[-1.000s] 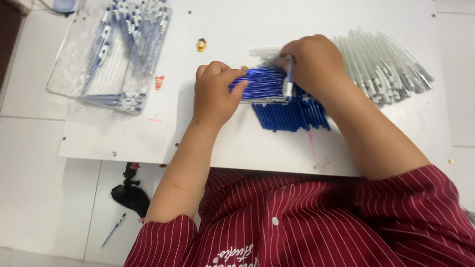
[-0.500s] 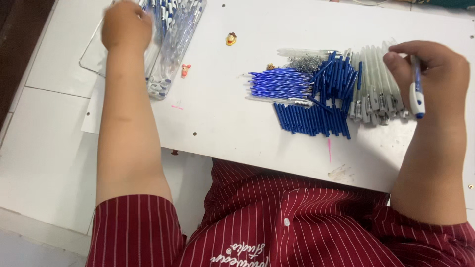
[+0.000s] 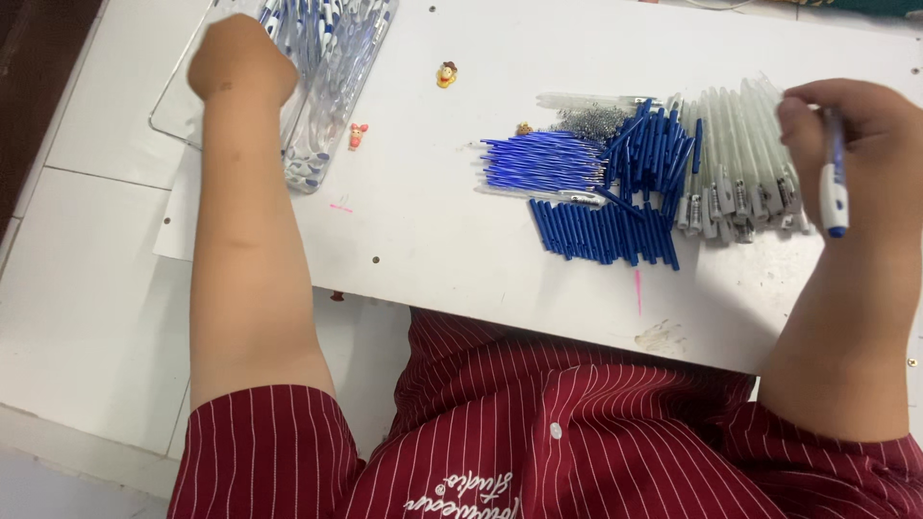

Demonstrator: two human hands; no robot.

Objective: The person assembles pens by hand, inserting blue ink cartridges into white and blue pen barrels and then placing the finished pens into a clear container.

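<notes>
The right hand (image 3: 860, 144) grips a blue-and-white pen (image 3: 834, 183) above the clear barrels (image 3: 740, 154) on the worktop (image 3: 433, 221), while the left hand (image 3: 240, 62) rests closed, as far as shows, on the tray (image 3: 322, 115) of pens.

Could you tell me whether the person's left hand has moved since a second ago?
Yes. The left hand was beside the blue refills at the table's middle; it has gone out leftward to the clear tray of pens.
</notes>
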